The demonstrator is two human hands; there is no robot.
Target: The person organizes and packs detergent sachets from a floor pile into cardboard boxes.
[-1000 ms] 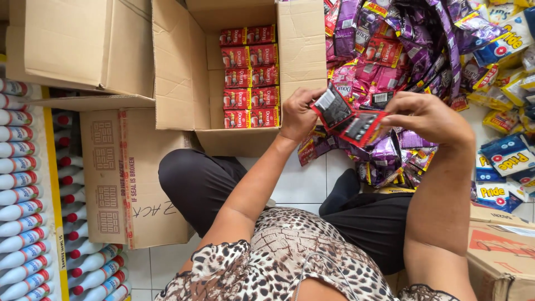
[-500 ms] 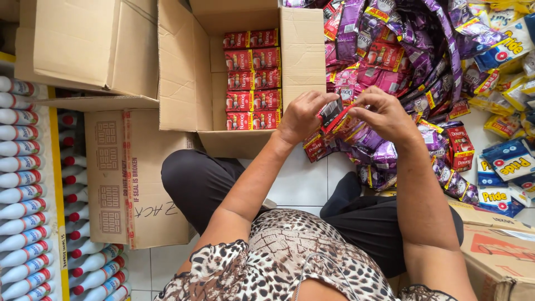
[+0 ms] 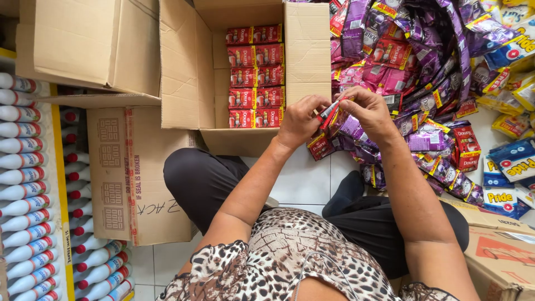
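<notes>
Bare tile floor (image 3: 301, 178) between open box (image 3: 251, 139) and sachet heap (image 3: 423, 83).

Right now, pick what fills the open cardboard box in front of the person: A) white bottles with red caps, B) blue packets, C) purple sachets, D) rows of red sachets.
D: the open cardboard box holds neat rows of red sachets, stacked two across.

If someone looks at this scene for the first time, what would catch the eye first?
Probably the two hands meeting at the centre: the left hand and the right hand pinch a red sachet strip together. Behind them an open cardboard box holds neat stacked red sachets, and a heap of purple sachets fills the upper right.
</notes>
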